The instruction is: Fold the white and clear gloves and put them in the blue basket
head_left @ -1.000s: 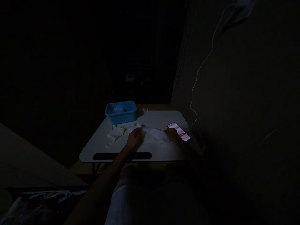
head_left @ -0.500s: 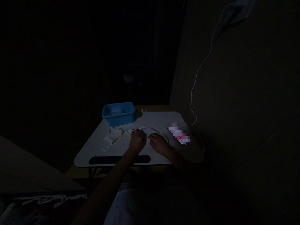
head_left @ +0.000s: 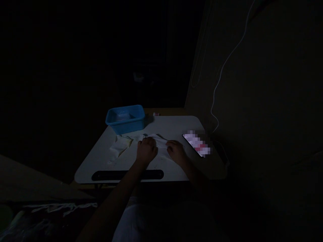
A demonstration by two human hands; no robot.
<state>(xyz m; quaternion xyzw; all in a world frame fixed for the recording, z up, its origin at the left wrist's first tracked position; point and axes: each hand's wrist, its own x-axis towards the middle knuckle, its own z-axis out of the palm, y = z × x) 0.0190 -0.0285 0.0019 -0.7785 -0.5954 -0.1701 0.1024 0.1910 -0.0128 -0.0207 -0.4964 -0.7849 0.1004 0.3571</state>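
Observation:
A thin white cloth (head_left: pixel 162 144) lies rumpled on the small white table (head_left: pixel 97 161), between and under my two hands. My left hand (head_left: pixel 147 151) is closed with its fingers curled down on the cloth's left part. At the right part, my right hand (head_left: pixel 176 153) pinches the cloth's edge with bent fingers. Just left of my left hand lies another crumpled white piece (head_left: pixel 120 145) with a yellowish edge; its kind is hard to make out in the dim light.
A blue plastic basin (head_left: pixel 127 126) stands at the table's back left corner. On the right lies a lit phone (head_left: pixel 195 143). A white cable (head_left: pixel 220 74) hangs along the wall. The table's front has a black slot (head_left: pixel 111 175). A small container (head_left: pixel 156 114) sits behind the table.
My right hand has moved slightly right, away from my left hand, and the cloth between them is more spread and creased. The view has shifted a little.

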